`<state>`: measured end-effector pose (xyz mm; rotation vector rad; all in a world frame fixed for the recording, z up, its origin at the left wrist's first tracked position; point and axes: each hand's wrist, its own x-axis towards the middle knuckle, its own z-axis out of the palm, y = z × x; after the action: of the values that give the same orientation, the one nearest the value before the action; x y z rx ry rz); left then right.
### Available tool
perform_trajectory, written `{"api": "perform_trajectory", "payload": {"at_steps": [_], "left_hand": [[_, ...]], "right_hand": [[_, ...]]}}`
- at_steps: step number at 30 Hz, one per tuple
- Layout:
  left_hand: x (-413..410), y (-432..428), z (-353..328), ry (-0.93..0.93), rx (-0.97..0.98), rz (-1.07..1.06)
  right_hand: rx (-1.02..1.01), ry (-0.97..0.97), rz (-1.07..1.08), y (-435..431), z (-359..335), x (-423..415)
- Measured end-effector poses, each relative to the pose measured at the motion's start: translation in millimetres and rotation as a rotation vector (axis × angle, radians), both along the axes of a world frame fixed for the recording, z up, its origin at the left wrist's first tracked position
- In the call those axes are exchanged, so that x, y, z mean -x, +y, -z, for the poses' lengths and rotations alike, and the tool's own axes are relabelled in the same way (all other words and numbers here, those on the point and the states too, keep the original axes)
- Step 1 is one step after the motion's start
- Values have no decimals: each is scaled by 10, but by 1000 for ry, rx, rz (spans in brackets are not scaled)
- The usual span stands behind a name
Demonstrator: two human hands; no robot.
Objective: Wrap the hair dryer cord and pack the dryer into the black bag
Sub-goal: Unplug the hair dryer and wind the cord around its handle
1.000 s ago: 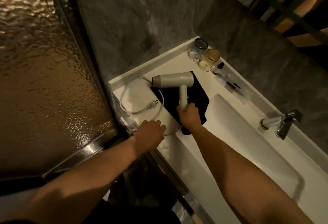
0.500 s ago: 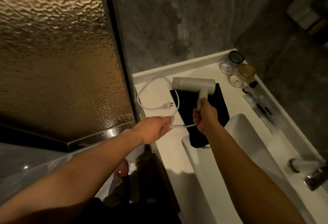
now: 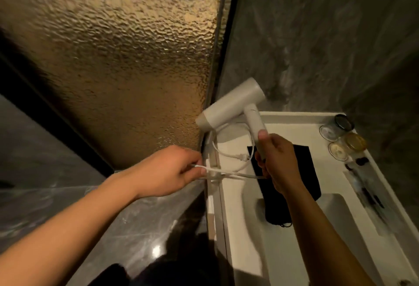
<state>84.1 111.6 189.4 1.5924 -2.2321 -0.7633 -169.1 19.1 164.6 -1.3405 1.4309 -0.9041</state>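
Note:
A white hair dryer (image 3: 229, 105) is lifted above the counter, barrel tilted down to the left. My right hand (image 3: 277, 163) grips its handle. My left hand (image 3: 169, 170) pinches the white cord (image 3: 233, 175), which runs taut between both hands. The rest of the cord loops on the counter and ends in its plug (image 3: 242, 157). The black bag (image 3: 306, 172) lies flat on the counter under my right hand, partly hidden by my forearm.
The white counter (image 3: 292, 131) holds two glass jars (image 3: 335, 127) (image 3: 347, 146) at the back right and a clear pouch of toiletries (image 3: 367, 193) along the right edge. A sink basin (image 3: 335, 229) sits in front. A textured glass panel (image 3: 118, 59) stands at the left.
My right hand has lifted the dryer off the bag and tilted it. My left hand took the cord and pulled it left, drawing it taut. The camera view swung left.

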Motion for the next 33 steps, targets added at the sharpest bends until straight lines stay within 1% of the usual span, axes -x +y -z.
{"api": "perform_trajectory", "payload": {"at_steps": [3,5,9,12,14,16,20,23,25,27,29,31,33], "left_hand": [[-353,316,-314,-5,52,-32],[-563,514,-485,-28,111,-59],[-951,798,-746,-72,322,-161],[-1171,919,-879,-126,432,-238],[-1289,985,-950,-162,467,-289],[-1396,1056,-1037,-206,475,-320],[-1673,1098,-1148,-353,396,-336],[-1921,1118,-1131,-452,327,-323],[-2124,1177,-1105,-506,321,-369],[-2347,1240,-1070,-441,331,-398],[-2530,1302,-1038,-275,279,-349],[-2684,1342,-1011,-63,156,-299],[-2857,1406,-920,98,10,-243]], "right_hand": [[125,-8,-47,61,-300,-400],[143,-49,-100,126,-469,-672],[177,-172,-270,313,-701,-1158],[216,-188,-343,424,-823,-1446],[280,-152,-387,472,-873,-1576],[313,-128,-452,528,-889,-1677],[171,-81,-618,752,-852,-1904],[187,82,-708,917,-792,-2062],[192,189,-781,1016,-763,-2132],[169,230,-873,1103,-757,-2179],[115,204,-984,1168,-753,-2226],[16,125,-1111,1211,-751,-2281],[-88,7,-1230,1257,-739,-2363]]}}
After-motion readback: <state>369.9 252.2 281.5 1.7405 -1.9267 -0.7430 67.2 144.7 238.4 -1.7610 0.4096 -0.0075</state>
